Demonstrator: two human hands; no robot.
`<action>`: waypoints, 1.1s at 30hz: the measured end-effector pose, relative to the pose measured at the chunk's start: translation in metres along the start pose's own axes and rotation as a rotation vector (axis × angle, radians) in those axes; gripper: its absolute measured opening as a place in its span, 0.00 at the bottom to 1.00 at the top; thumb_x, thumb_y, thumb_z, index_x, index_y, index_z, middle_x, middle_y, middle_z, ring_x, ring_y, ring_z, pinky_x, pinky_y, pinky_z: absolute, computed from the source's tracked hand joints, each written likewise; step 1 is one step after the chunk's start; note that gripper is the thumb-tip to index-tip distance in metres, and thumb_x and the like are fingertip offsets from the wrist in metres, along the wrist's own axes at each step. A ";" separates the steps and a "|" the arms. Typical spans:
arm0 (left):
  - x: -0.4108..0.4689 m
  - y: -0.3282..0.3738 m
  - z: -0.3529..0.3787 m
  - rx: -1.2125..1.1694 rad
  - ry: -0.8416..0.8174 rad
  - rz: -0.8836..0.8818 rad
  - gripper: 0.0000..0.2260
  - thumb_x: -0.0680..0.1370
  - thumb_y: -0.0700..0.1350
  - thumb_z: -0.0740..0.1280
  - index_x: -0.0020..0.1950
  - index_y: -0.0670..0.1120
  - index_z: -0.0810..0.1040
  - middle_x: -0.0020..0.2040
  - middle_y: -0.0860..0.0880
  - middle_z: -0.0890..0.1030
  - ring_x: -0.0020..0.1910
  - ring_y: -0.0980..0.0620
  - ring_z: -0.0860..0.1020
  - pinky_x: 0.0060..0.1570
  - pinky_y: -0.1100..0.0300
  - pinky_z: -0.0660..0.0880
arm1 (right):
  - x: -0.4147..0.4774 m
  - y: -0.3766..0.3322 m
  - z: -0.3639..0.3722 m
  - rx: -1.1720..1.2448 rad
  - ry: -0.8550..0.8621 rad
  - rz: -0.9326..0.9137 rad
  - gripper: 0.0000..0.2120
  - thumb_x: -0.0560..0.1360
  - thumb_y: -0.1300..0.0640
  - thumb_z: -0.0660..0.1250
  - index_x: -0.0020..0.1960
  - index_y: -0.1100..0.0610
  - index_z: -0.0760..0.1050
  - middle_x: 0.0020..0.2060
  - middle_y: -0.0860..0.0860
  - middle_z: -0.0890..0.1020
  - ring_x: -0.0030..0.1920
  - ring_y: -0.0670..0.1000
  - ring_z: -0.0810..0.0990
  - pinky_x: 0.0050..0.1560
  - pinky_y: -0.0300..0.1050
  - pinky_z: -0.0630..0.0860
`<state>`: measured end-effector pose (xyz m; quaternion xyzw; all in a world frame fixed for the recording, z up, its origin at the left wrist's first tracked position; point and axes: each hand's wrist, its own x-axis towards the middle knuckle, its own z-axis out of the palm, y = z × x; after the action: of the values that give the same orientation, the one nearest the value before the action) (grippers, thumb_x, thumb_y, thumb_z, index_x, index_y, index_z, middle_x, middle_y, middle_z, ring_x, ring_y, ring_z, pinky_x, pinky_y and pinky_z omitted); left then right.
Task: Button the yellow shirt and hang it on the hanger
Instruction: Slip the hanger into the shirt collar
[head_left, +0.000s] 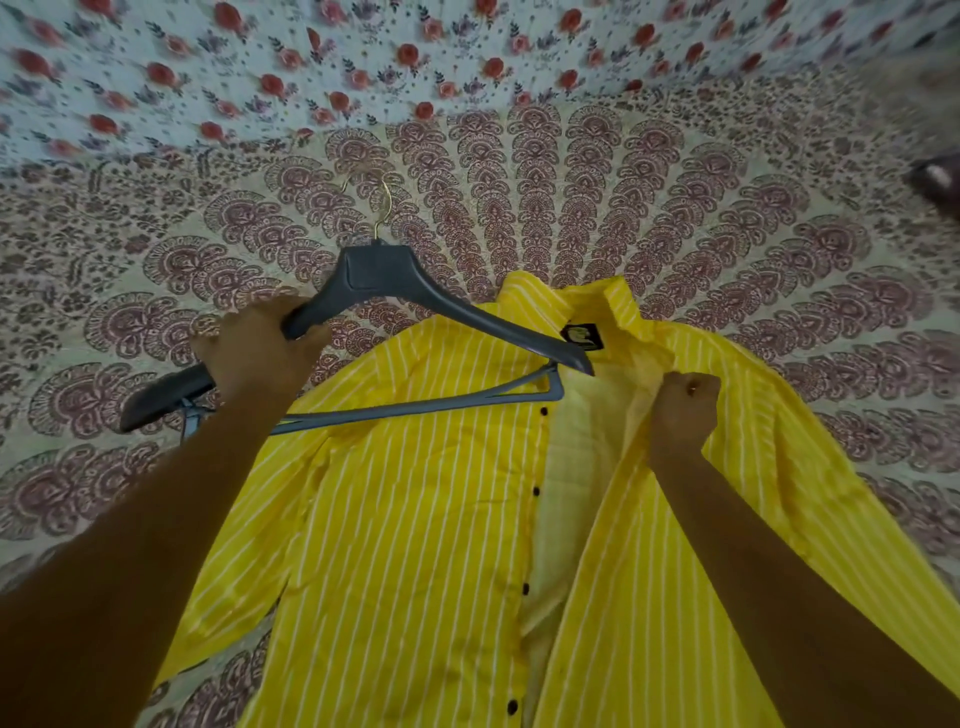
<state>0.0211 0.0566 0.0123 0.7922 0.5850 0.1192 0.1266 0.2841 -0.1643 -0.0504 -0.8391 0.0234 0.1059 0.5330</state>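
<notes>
left hand (254, 353) wrapped round hanger (415, 291) arm, right hand (683, 410) fisted, pinching open shirt (415, 519) placket, bedsheet (675, 208) underneath

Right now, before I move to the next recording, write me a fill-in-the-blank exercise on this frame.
The left hand grips the grey ____ by one arm.
The right hand pinches the yellow striped ____ near its collar.
The garment's front lies ____, its black buttons unfastened.
Missing: hanger, shirt, open.
</notes>
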 end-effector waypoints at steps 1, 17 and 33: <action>-0.001 -0.001 0.002 -0.012 -0.011 0.007 0.09 0.74 0.50 0.67 0.52 0.48 0.79 0.40 0.39 0.80 0.46 0.37 0.77 0.58 0.40 0.69 | 0.000 0.000 -0.002 0.014 -0.043 -0.031 0.03 0.77 0.62 0.57 0.45 0.58 0.68 0.38 0.52 0.74 0.40 0.54 0.72 0.40 0.44 0.64; -0.016 0.160 0.093 -0.205 -0.173 0.143 0.10 0.74 0.50 0.68 0.51 0.45 0.79 0.40 0.39 0.80 0.41 0.38 0.77 0.47 0.45 0.74 | 0.021 -0.005 -0.032 -0.008 -0.581 -0.523 0.05 0.78 0.59 0.60 0.44 0.58 0.66 0.42 0.53 0.78 0.41 0.50 0.75 0.39 0.37 0.67; -0.015 0.187 0.096 -0.293 -0.119 0.223 0.13 0.71 0.50 0.72 0.52 0.48 0.78 0.47 0.45 0.83 0.49 0.43 0.79 0.59 0.43 0.70 | 0.070 -0.027 0.003 -0.679 -0.383 -0.789 0.44 0.69 0.46 0.70 0.75 0.60 0.51 0.71 0.61 0.64 0.71 0.60 0.63 0.69 0.57 0.60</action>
<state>0.2166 -0.0162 -0.0154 0.8308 0.4614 0.1695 0.2611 0.3560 -0.1452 -0.0416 -0.8748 -0.4253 0.0505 0.2266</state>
